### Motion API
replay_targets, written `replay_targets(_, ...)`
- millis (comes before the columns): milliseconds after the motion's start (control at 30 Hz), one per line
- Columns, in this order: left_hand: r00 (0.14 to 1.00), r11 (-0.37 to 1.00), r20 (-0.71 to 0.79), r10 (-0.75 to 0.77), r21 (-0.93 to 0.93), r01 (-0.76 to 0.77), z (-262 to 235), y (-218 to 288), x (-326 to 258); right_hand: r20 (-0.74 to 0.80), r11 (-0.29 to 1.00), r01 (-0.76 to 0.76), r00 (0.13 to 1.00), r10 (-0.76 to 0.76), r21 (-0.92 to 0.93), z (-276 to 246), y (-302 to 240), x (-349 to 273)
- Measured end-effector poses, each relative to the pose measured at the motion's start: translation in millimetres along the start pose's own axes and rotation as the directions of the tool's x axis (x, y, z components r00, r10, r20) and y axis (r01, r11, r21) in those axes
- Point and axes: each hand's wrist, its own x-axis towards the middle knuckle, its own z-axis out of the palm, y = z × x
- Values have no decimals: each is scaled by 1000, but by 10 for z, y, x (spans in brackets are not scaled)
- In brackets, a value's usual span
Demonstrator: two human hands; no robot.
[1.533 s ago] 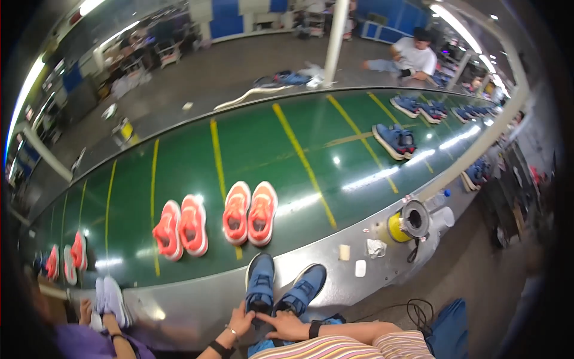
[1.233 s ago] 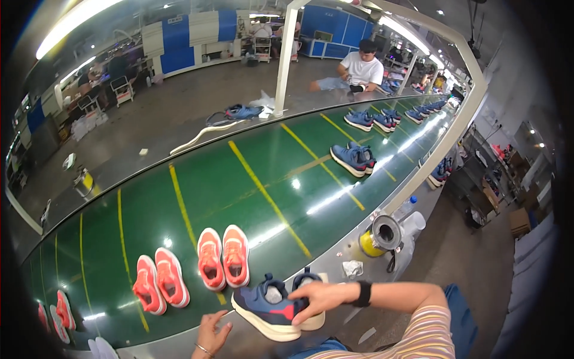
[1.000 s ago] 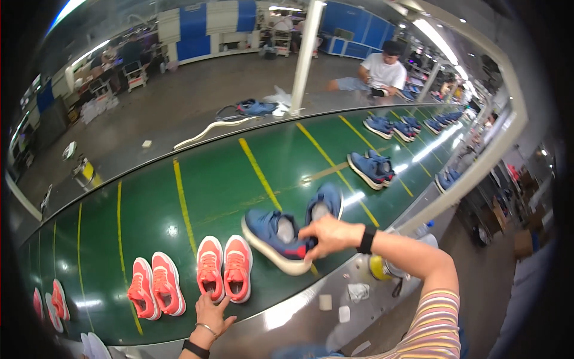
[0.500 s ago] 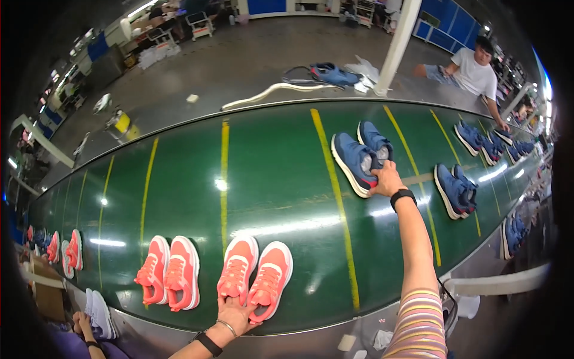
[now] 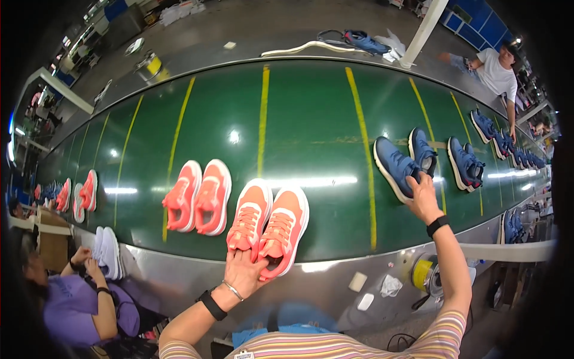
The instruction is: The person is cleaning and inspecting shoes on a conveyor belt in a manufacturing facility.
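Observation:
My left hand [image 5: 244, 276] grips the heels of a coral sneaker pair, its fingers in the left coral sneaker [image 5: 249, 218] and its thumb at the right coral sneaker [image 5: 284, 224]. The toes lie over the green belt, the heels over its near metal edge. To the right, my right hand [image 5: 424, 200] is closed on the heel of a blue sneaker [image 5: 394, 167] with a white sole. The mating blue sneaker [image 5: 423, 151] stands just right of it, its heel partly behind my fingers.
The green conveyor belt [image 5: 311, 119] has yellow cross lines. Another coral pair [image 5: 200, 197] stands left of mine, another blue pair [image 5: 465, 164] at right. A person in purple [image 5: 78, 299] handles pale lavender sneakers [image 5: 107, 254] at left. A person in white [image 5: 497, 75] reaches over at far right.
My view has shifted, so the belt appears higher. The coral pair in my left hand has come nearer to me, over the belt's edge. The two blue sneakers stand slightly further apart.

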Motion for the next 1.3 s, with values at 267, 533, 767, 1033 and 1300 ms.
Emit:
replay_targets(267,978,980,103,-182,-63,189,359,380,-1327,313,252,-215,829,-464,944,394,-2781,-1975)
replay_targets(533,823,694,-216,-526,-667,269,420,1,-1644,237,230,-224,971,-29,947,1206,-3292,-2446)
replay_targets(767,739,547,-147,-658,-768,334,791,-624,-1674,258,-161,-244,963,73,956,1011,-3455,-2423)
replay_targets(1033,782,-501,557,-278,-779,377,647,-849,-1513,589,-630,-518,800,-117,579,824,-3316,-2452)
replay_targets(1300,849,-622,518,-104,-700,351,867,-864,-1693,516,-628,-495,840,-168,601,603,-3336,-2496)
